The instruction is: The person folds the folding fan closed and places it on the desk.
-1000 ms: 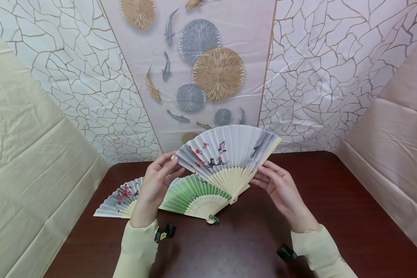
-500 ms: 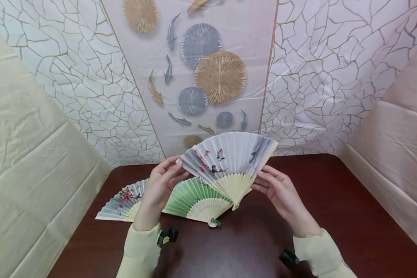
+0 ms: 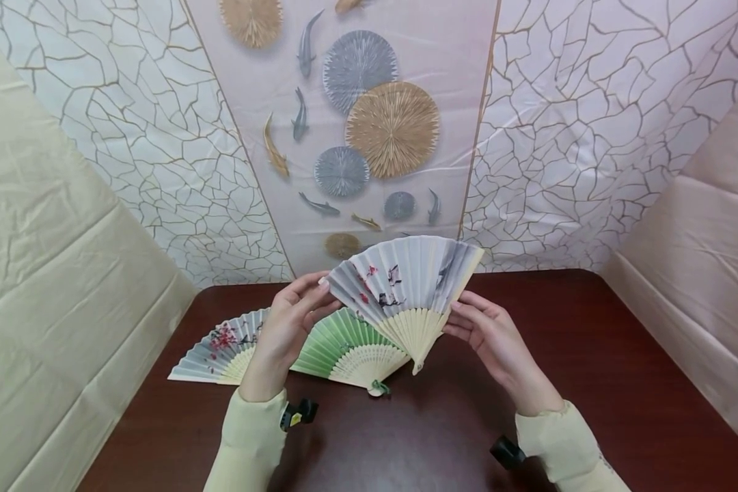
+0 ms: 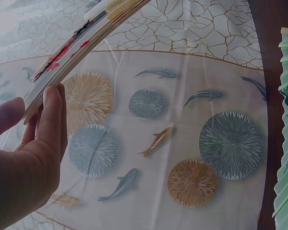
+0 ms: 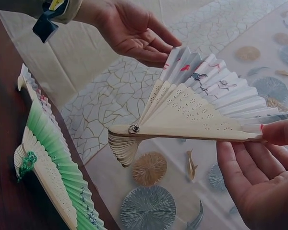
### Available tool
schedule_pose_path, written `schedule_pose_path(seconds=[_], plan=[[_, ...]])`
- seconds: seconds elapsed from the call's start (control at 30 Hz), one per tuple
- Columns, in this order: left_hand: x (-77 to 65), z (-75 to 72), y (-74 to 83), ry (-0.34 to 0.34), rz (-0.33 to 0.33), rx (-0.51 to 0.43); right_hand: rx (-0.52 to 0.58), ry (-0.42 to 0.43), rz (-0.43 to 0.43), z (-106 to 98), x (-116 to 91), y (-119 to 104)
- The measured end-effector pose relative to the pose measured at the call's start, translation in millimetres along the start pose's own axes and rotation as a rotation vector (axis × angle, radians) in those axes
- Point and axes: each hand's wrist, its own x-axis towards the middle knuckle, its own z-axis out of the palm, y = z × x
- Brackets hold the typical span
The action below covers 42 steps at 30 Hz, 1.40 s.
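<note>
Gray fan (image 3: 412, 283), two hands (image 3: 283, 331) (image 3: 495, 338) holding, two fans (image 3: 215, 352) (one green (image 3: 338, 345)) on table (image 3: 621, 362)

From the cream left sleeve (image 3: 246, 444) a yellow-marked black device (image 3: 307, 411) is jutting towards two o'clock; from the matching right sleeve (image 3: 566, 443) a black block (image 3: 507, 452) is jutting towards nine o'clock.

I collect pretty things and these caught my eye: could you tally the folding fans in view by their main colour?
Grey-and-white folding fans: 2 (the held fan and the leftmost fan in the head view)
Green folding fan: 1
Total: 3
</note>
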Motion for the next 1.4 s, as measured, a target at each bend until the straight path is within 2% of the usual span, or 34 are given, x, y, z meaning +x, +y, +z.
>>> schedule_pose_path(seconds=[0.37, 0.53, 1.0, 1.4], plan=[[1.1, -0.1, -2.4, -0.019, 0.003, 0.007, -0.042, -0.012, 0.035, 1.1, 1.9, 5.0], [2.2, 0.5, -3.9, -0.025, -0.001, 0.008, -0.049, -0.045, 0.056, 1.6, 1.7, 6.9], [2.9, 0.6, -8.9, -0.138, -0.025, 0.062, -0.061, -0.106, 0.100, 3.0, 0.4, 11.3], [3.0, -0.2, -11.9, -0.162, -0.023, 0.100, -0.081, -0.137, 0.129, 6.8, -0.4, 16.8]])
